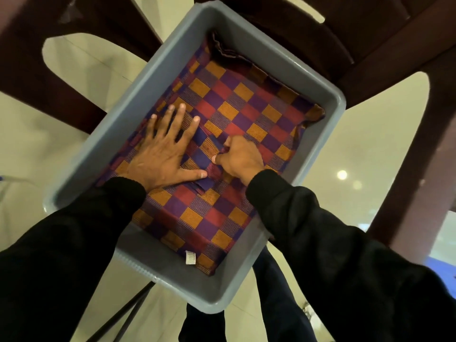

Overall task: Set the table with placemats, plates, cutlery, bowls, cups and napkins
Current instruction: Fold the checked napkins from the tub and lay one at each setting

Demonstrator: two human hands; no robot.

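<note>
- Left hand (162, 154) lies flat, fingers spread, pressing a small folded checked cloth (197, 154) inside the grey tub (138, 102).
- That cloth, possibly a napkin, rests on a larger checked cloth (246, 112) lining the tub.
- Right hand (240, 156) pinches the small cloth's folded edge, fingers curled.
- Dark wooden chair (394, 58) stands behind the tub.

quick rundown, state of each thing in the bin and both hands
grey bin: upright, open-topped, holding the cloths
checked cloth: folded, lying flat in the bin
small folded checked cloth: on top of the checked cloth, under both hands
left hand: fingers spread, pressing flat on it
right hand: fingers curled, pinching its edge
white label: showing at the near cloth edge
</note>
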